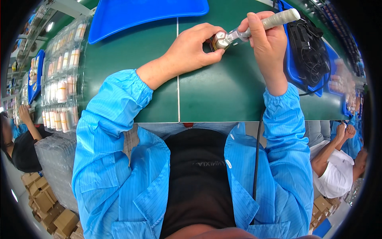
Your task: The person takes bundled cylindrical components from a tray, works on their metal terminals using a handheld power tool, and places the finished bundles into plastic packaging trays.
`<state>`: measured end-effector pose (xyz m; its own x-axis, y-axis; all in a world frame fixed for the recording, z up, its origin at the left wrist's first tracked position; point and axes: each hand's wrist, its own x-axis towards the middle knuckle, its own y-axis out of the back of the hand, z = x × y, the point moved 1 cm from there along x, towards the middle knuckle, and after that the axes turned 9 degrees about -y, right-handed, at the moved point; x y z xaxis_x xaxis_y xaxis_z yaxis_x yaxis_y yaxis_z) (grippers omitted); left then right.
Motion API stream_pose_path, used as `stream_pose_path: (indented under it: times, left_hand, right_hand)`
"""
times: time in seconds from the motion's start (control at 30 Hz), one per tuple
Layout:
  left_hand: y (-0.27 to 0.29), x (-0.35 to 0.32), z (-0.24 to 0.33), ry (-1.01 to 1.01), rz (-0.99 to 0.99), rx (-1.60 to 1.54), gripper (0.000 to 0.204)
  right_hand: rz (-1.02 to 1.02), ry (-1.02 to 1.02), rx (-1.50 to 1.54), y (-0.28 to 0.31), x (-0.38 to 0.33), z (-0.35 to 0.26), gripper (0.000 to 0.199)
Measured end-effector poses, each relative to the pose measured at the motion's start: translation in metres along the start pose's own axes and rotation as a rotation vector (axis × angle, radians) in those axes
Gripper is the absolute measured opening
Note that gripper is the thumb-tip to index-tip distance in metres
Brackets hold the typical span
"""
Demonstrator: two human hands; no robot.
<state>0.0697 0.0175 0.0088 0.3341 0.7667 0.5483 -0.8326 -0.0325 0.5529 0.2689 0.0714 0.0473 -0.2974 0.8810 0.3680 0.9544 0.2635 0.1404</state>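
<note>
My left hand [190, 48] is closed round a small bundle of cylinders [221, 40], which looks like a battery pack. Its pale round ends face up between my thumb and fingers. My right hand [267, 49] grips a thick tool with a pale, tape-wrapped handle [280, 18] like a pen. The tool slants down to the left, and its narrow, shiny front part [234, 36] reaches the edge of the bundle. Whether the tip touches the bundle I cannot tell. A tiny white bit [235, 44] lies just beside it.
A blue tray [147, 16] lies at the far left of the green table [215, 91]. Another blue tray [293, 73] at the right holds black cables and adapters [308, 47]. Clear plastic trays [59, 75] of banded cylinders stand at the left. People sit at both sides.
</note>
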Motion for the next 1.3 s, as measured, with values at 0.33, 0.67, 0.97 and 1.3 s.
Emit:
stream_pose_path:
  times: [0.33, 0.67, 0.97, 1.3]
  left_hand:
    - [0.000, 0.003, 0.001, 0.007, 0.018, -0.040, 0.038]
    - [0.002, 0.002, 0.003, 0.044, -0.041, -0.071, 0.048]
    - [-0.002, 0.001, 0.002, 0.156, -0.021, -0.076, 0.056]
    - [0.000, 0.002, 0.004, 0.113, -0.017, -0.014, 0.051]
  right_hand:
    - [0.011, 0.024, -0.059, -0.001, -0.002, -0.002, 0.013]
    - [0.105, 0.052, 0.046, 0.017, 0.007, 0.001, 0.020]
    - [0.014, 0.047, 0.106, 0.011, 0.005, 0.001, 0.020]
    - [-0.022, -0.006, 0.085, 0.007, 0.006, 0.003, 0.019]
